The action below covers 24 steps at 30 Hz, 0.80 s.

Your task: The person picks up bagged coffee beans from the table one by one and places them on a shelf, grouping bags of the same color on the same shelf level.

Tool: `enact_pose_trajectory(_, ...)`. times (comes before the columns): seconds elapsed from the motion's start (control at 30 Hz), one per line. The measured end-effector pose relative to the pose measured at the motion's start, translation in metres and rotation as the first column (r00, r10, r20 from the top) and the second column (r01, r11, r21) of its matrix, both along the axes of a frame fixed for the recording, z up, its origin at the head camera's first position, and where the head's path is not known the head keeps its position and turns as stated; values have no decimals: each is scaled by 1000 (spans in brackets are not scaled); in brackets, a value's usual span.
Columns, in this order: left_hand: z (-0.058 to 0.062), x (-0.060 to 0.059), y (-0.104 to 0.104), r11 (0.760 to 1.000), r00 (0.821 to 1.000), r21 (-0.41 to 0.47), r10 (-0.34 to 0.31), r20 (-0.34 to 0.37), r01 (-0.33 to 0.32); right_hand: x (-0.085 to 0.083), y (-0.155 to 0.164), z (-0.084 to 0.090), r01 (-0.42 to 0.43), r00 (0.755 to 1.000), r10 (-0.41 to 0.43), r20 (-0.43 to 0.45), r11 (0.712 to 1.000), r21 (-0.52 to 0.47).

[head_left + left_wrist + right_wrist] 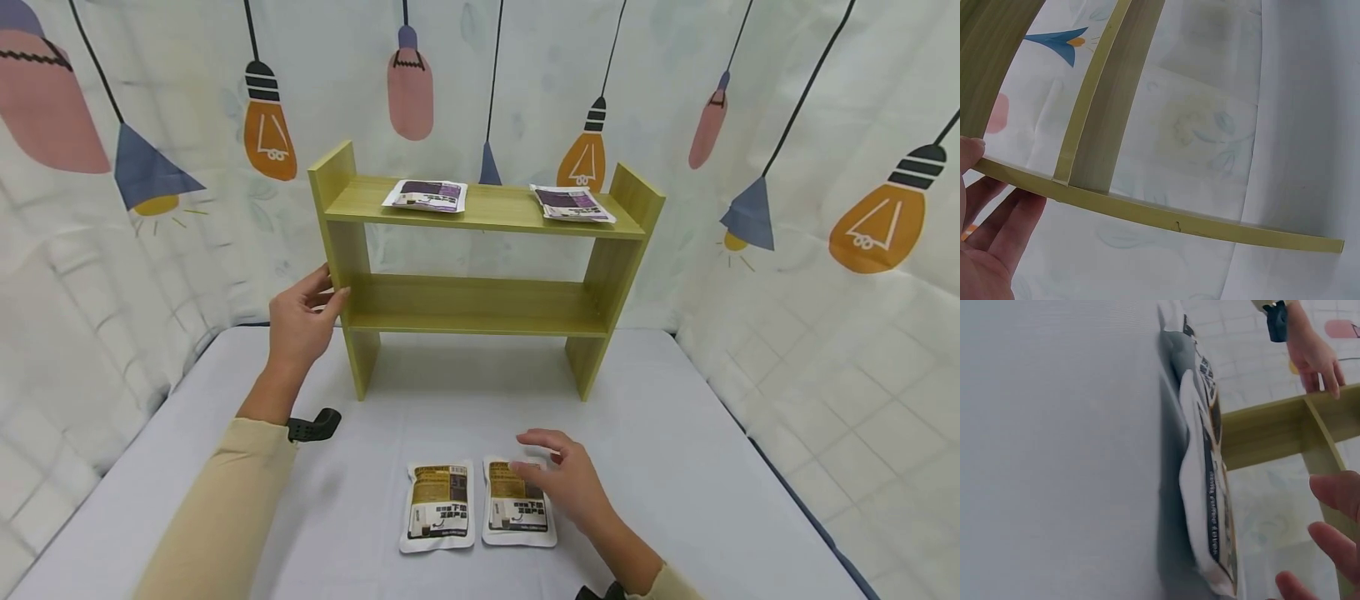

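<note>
A yellow-green two-tier wooden shelf [480,304] stands upright on the table. My left hand [302,321] holds the shelf's left side panel; in the left wrist view the thumb [969,152] lies on one side of the panel edge, the fingers [1013,219] on the other. My right hand [566,479] hovers over the right-hand white packet [517,504] with a brown label, fingers spread and nothing between them. To its left lies a matching packet [438,508]. In the right wrist view, the fingers [1335,547] stand apart from the packet [1200,487].
On the shelf's top board lie a purple-and-white packet [427,196] at left and another such packet [572,203] at right. A white cloth covers the table [675,467]. Behind the shelf hangs a curtain [652,108] printed with lamps.
</note>
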<state>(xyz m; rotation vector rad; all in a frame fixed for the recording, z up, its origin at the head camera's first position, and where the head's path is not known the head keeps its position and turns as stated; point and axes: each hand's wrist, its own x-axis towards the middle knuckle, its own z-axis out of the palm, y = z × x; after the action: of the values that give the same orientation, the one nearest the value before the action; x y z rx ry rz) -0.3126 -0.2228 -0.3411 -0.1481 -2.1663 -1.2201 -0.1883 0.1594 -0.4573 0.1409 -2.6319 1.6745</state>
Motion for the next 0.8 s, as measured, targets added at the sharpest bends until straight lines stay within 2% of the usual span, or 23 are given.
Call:
enact_pose_trajectory(0.23, -1, 0, 0, 1000, 1000, 1, -2, -4, 2, 7, 7, -7, 19, 999, -22, 44, 998, 56)
enact_pose_trajectory(0.47, -1, -1, 1, 1000, 1000, -2, 3, 0, -3, 12, 10, -7, 20, 998, -28, 52, 991, 136)
enact_pose_trajectory(0.8, 0, 0, 1, 1000, 1000, -2, 0, 13, 0, 18, 4, 0, -41, 993, 3, 122, 948, 314)
